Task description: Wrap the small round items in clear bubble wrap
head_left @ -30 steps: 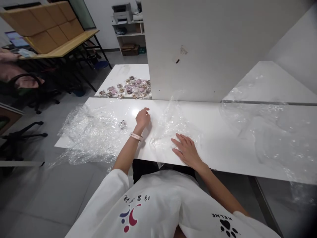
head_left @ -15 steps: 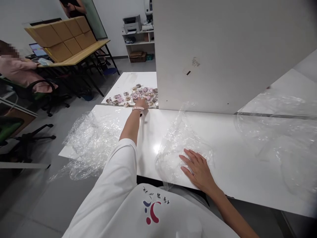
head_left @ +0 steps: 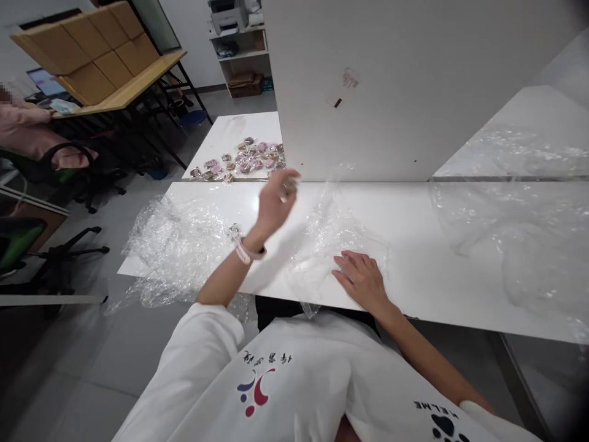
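My left hand (head_left: 276,199) is raised over the white table, fingers curled around a small plastic-wrapped piece (head_left: 289,185), blurred by motion. Beyond it lies a pile of small clear-wrapped pieces (head_left: 245,166), pinkish and brown, perhaps sweets or cakes. One more wrapped piece (head_left: 234,231) rests by my left wrist, beside a heap of crumpled clear plastic (head_left: 184,245). My right hand (head_left: 361,279) lies with fingers apart on a clear plastic bag (head_left: 317,252), spread out on the table before me.
A tall white panel (head_left: 350,135) rises from the back of the white table (head_left: 414,245). More clear plastic (head_left: 529,239) covers the right side. At left, a person in pink (head_left: 27,129) sits near a desk with cardboard boxes (head_left: 87,55). A printer shelf (head_left: 242,55) stands behind.
My left hand has drawn back from the pile, toward me and right, with a wrapped piece in it. The right hand stays on the bag. The view has shifted slightly.
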{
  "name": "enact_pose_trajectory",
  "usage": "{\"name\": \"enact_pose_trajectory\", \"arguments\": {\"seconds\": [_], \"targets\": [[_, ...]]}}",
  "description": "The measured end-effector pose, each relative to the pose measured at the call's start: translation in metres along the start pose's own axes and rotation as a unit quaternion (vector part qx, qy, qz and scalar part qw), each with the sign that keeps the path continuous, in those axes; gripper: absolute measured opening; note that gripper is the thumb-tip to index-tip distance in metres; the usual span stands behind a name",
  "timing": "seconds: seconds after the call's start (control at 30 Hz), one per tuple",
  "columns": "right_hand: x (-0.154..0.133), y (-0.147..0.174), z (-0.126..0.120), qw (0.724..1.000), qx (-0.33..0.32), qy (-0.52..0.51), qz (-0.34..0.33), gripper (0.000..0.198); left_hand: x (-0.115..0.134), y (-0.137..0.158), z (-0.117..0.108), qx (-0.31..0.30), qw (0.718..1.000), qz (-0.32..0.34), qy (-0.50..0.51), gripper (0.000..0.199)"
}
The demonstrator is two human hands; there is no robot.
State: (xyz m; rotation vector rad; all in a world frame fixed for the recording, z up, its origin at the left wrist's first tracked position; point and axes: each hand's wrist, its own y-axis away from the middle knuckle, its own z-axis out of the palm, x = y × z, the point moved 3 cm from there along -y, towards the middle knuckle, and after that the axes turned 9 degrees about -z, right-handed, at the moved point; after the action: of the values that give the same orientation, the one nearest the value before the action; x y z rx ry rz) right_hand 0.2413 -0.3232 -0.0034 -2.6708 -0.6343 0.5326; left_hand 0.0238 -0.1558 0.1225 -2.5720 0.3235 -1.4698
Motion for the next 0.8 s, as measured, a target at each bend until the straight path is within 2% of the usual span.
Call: {"name": "enact_pose_trajectory", "arguments": {"seconds": [0.03, 0.1, 0.13, 0.2, 0.23, 0.3, 0.37, 0.47, 0.53, 0.6, 0.67, 0.73, 0.8], "targets": [[-0.001, 0.002, -0.001, 1.0, -0.001, 0.002, -0.003, 0.032, 0.014, 0.033, 0.017, -0.085, 0.996, 0.003, 0.038, 0.034], [-0.003, 0.01, -0.005, 1.0, 0.0, -0.001, -0.009, 0.031, 0.025, 0.094, 0.052, -0.242, 0.967, 0.011, 0.078, 0.029], [-0.003, 0.016, -0.008, 1.0, 0.002, -0.007, -0.009, 0.031, 0.022, 0.116, 0.064, -0.26, 0.962, 0.007, 0.08, 0.027], [0.001, 0.03, -0.017, 1.0, 0.015, -0.026, 0.009, 0.032, 0.0, 0.138, 0.075, -0.227, 0.971, -0.031, 0.065, 0.027], [0.004, 0.039, -0.023, 0.999, 0.023, -0.033, 0.027, 0.032, -0.014, 0.139, 0.072, -0.182, 0.98, -0.059, 0.05, 0.027], [0.013, 0.055, -0.036, 0.996, 0.04, -0.03, 0.072, 0.034, -0.042, 0.13, 0.053, -0.074, 0.99, -0.12, 0.002, 0.028], [0.022, 0.071, -0.048, 0.993, 0.049, -0.014, 0.105, 0.034, -0.06, 0.12, 0.024, 0.023, 0.986, -0.158, -0.056, 0.029], [0.032, 0.09, -0.06, 0.995, 0.015, -0.02, 0.096, 0.046, -0.056, 0.118, -0.007, 0.099, 0.982, -0.131, -0.087, 0.029], [0.036, 0.101, -0.063, 0.995, -0.02, -0.052, 0.079, 0.05, -0.04, 0.126, -0.011, 0.101, 0.99, -0.088, -0.047, 0.028], [0.042, 0.108, -0.065, 0.991, -0.027, -0.093, 0.087, 0.037, -0.021, 0.138, -0.005, 0.067, 0.994, -0.083, 0.026, 0.026], [0.047, 0.105, -0.071, 0.987, -0.013, -0.122, 0.106, 0.031, -0.003, 0.15, 0.006, -0.002, 0.987, -0.114, 0.11, 0.025], [0.051, 0.088, -0.081, 0.985, -0.006, -0.109, 0.131, 0.032, 0.015, 0.162, 0.019, -0.127, 0.963, -0.144, 0.186, 0.024], [0.053, 0.062, -0.097, 0.985, -0.004, -0.073, 0.158, 0.032, 0.033, 0.176, 0.029, -0.279, 0.924, -0.14, 0.221, 0.025]]}}
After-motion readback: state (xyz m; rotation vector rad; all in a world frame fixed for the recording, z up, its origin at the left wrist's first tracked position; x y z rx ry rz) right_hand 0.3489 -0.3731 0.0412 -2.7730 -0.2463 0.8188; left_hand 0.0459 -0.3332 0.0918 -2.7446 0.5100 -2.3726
